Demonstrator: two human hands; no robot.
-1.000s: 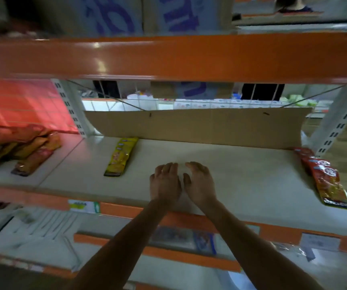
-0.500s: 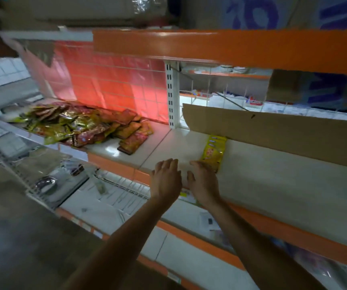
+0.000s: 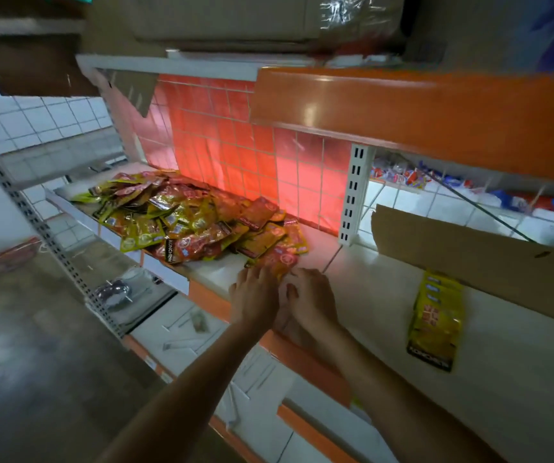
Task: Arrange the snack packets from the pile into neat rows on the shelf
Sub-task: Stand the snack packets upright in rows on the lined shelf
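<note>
My left hand point(image 3: 255, 297) lies flat on a red packet point(image 3: 280, 260) at the pile point(image 3: 185, 218) edge. I cannot tell my right hand point(image 3: 312, 297) grip. The yellow packets point(image 3: 436, 324) read KONCHEN.

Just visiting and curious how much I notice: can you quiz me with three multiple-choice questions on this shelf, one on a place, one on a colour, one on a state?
1. Where does the pile of snack packets lie? A. On the floor. B. On the shelf, before the red back panel. C. In a basket.
2. What colour are the separate packets beside the cardboard sheet? A. Blue. B. White. C. Yellow.
3. Where are the left hand and right hand? A. At the pile's near edge. B. On the cardboard. C. At the person's sides.
Answers: B, it rests on the shelf board; C, the wrappers are mostly yellow; A, left fingers touch a red packet there.
</note>
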